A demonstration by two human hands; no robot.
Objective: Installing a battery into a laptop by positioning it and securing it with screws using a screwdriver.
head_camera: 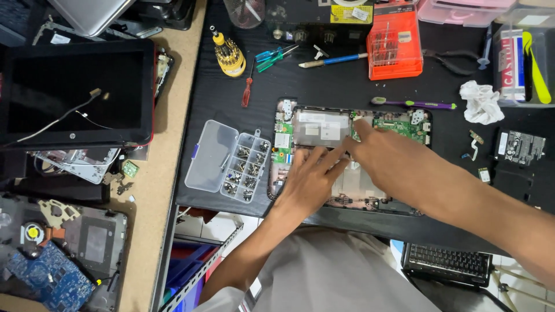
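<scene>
An opened laptop base [283,173] lies on the black mat, its green circuit board [399,126] and a silver drive [321,127] exposed. My left hand [309,179] rests flat on the base's lower middle, fingers spread toward the drive. My right hand [387,159] reaches across from the right, its index finger pointing at the board's left end beside the drive. Neither hand holds anything that I can see.
A clear compartment box of screws [231,162] stands open left of the base. Screwdrivers [228,55], tweezers, an orange bit case [395,46], a purple toothbrush [413,104] and a crumpled tissue [480,103] lie behind. A detached laptop screen [75,92] and other boards sit at left.
</scene>
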